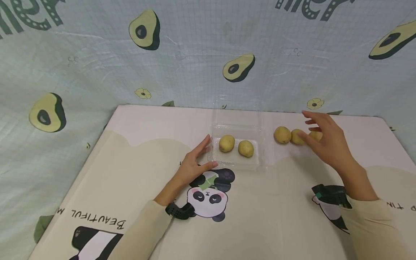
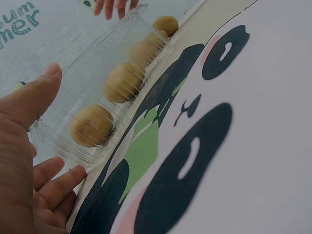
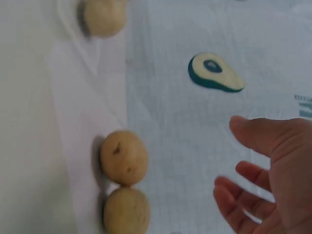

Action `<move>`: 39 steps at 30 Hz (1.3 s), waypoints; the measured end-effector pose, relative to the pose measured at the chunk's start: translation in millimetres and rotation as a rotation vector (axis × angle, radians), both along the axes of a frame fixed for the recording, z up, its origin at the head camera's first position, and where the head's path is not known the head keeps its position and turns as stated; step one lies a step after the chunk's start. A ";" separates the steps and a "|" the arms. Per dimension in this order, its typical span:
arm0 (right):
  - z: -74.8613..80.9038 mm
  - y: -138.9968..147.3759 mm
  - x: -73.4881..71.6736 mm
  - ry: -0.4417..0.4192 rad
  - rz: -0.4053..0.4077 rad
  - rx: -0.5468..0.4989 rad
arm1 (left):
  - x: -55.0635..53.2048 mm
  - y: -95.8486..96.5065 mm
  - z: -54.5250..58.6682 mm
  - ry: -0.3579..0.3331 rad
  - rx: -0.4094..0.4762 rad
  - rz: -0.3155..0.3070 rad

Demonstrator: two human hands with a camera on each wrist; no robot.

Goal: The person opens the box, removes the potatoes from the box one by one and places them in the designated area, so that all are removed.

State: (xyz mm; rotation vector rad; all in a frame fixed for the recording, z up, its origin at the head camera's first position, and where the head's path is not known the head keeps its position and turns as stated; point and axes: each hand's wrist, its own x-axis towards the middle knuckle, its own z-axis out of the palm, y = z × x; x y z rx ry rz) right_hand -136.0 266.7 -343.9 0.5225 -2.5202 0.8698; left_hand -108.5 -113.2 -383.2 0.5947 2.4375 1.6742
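Observation:
A clear plastic box (image 1: 235,160) stands with its lid raised at the back, holding two potatoes, one on the left (image 1: 226,143) and one on the right (image 1: 246,148). My left hand (image 1: 193,164) rests at the box's left side, thumb near the front corner and fingers along the edge. To the right of the box, three potatoes lie in a row: a left one (image 1: 282,134), a middle one (image 1: 297,137) and a right one (image 1: 316,135) partly hidden by my right hand (image 1: 331,142). That hand hovers over them with thumb and fingers spread, nothing between them in the right wrist view.
A panda-printed cloth (image 1: 253,216) covers the table. Behind it hangs a pale sheet (image 1: 188,72) printed with avocados, meeting the table's back edge close behind the box and the potatoes.

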 end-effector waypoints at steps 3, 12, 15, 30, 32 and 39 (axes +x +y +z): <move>3.7 -12.2 0.5 0.015 0.039 -0.022 | -0.3 -0.1 0.3 0.005 -0.003 0.001; -1.3 -42.0 0.0 0.016 0.195 -0.025 | -1.6 1.0 -2.9 -0.011 -0.009 -0.001; -4.6 -48.7 -0.8 0.007 0.236 -0.021 | -2.5 1.1 -4.2 -0.015 -0.009 0.000; -14.2 -84.9 -3.6 -0.065 0.358 0.006 | -1.0 0.2 -0.6 -0.011 -0.004 0.005; -15.6 -88.3 -3.3 -0.092 0.361 0.009 | -0.8 0.2 -0.3 -0.010 -0.002 0.003; -25.3 -94.5 -4.8 -0.117 0.370 0.021 | -0.6 0.3 -1.3 -0.012 0.003 0.005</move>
